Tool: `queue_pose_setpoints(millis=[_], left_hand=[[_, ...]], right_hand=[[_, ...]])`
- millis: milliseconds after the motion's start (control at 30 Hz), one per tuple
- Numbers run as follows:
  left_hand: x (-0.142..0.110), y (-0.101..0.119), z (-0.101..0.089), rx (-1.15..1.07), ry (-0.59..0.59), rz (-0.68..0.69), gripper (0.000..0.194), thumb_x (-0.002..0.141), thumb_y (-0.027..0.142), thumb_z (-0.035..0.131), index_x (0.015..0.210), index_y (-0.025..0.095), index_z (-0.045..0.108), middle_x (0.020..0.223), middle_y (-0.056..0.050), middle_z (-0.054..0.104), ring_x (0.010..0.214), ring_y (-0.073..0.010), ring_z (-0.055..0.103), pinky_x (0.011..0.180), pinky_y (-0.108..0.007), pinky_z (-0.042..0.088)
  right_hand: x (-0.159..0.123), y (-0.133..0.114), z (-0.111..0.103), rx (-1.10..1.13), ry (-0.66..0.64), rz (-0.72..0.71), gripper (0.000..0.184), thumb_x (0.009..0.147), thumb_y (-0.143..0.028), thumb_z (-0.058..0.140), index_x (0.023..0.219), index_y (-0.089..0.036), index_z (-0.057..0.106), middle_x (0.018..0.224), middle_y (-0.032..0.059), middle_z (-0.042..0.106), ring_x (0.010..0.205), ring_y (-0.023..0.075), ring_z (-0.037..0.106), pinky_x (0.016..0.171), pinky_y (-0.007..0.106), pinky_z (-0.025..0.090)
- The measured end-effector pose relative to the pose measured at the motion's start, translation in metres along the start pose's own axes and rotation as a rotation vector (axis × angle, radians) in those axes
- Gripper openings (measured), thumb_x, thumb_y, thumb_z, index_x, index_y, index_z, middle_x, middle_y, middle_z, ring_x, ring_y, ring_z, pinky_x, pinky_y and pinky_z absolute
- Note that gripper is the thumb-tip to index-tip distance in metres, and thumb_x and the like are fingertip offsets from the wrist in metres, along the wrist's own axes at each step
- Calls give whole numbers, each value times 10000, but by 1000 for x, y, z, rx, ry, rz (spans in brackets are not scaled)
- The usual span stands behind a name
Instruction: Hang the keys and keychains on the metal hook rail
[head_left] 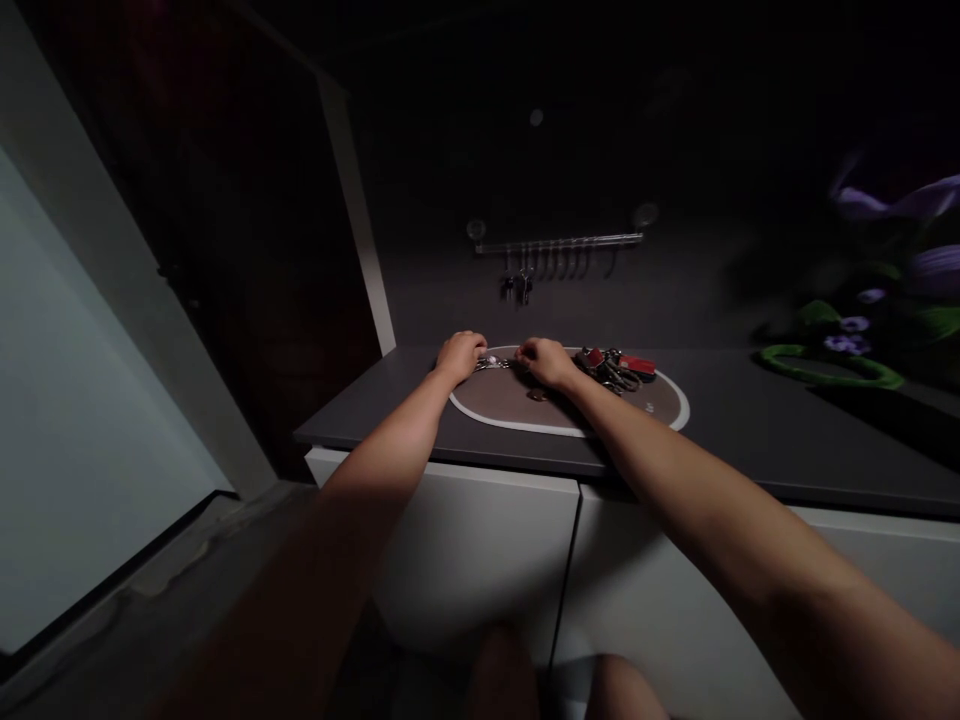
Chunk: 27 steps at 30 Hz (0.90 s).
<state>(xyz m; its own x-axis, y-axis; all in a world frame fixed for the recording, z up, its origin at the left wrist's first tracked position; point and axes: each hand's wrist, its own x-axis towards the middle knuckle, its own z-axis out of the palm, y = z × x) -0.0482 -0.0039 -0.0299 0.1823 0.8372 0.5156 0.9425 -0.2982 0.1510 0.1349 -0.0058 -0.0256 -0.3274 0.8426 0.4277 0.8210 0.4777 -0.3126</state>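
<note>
Both of my hands reach over an oval brown mat (495, 405) with a white rim on the counter. My left hand (460, 356) is closed at the mat's left end, fingers curled at one end of a small silvery, chain-like metal piece (493, 361). At its other end, my right hand (547, 361) is closed in a pinch. Dim light hides the metal piece's exact kind and the fingertips. Just below my right hand lies a small brown roundish item (537, 395). Right of that hand is a pile of keys and cords (611, 372) with a red piece (637, 366).
On the dark wall behind, a clear rail (562, 243) carries several hooks, and keys (517, 288) hang from its left part. A green ring (825, 368) and purple flowers (847, 335) stand at the right of the dark counter (750, 440). White cabinet doors (480, 540) are below.
</note>
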Motion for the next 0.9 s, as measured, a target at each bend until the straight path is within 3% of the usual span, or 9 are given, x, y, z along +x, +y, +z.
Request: queue_pose_setpoints(millis=[233, 433, 667, 900], left_hand=[[-1, 7, 1, 66, -104, 145, 204, 807, 264, 519, 953, 232, 658, 1004, -54, 622, 973, -187, 506, 845, -277, 370], [-1, 5, 1, 68, -126, 159, 214, 812, 302, 513, 943, 208, 654, 987, -66, 621, 963, -190, 512, 845, -280, 365], [1, -2, -2, 34, -183, 89, 273, 694, 246, 652, 947, 147, 623, 951, -61, 599, 848, -156, 532, 747, -232, 393], [2, -3, -4, 54, -163, 132, 116, 757, 177, 539, 780, 125, 640, 878, -65, 586, 822, -148, 524, 768, -239, 392]], right_hand=[[7, -4, 5, -43, -30, 13, 187, 766, -195, 543, 882, -163, 685, 882, 86, 680, 805, 165, 599, 687, 212, 387], [12, -1, 10, -50, -54, 11, 203, 762, -180, 530, 892, -164, 685, 895, 83, 680, 823, 168, 600, 687, 211, 385], [12, -2, 11, -39, -53, 15, 189, 754, -185, 553, 884, -161, 689, 885, 83, 681, 815, 167, 600, 686, 208, 383], [12, -2, 10, -22, -41, 30, 165, 742, -181, 577, 857, -174, 695, 855, 68, 682, 790, 154, 598, 694, 199, 388]])
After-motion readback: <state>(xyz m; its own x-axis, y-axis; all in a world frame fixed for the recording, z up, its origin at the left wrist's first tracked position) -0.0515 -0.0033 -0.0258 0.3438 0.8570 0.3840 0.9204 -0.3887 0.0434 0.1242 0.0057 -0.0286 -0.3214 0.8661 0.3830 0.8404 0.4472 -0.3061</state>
